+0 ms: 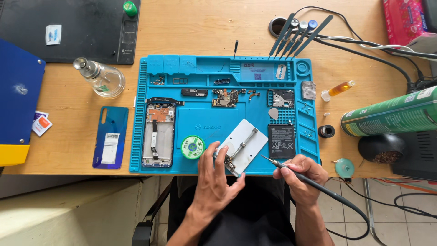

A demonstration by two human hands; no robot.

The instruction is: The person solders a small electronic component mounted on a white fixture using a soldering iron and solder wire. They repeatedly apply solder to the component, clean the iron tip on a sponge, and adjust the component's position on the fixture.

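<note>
The white board holder [243,145] at lower centre is steadied by the left hand [217,178], fingers closed on its edge; the soldering iron [284,166] is pinched in the right hand [302,175], best kept braced low.

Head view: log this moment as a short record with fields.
left hand: left hand touching the white holder plate
right hand: right hand in a pen grip on the soldering iron, tip off the plate
mat: blue work mat
nearby: solder spool, battery, opened phone frame, blue back cover
</note>
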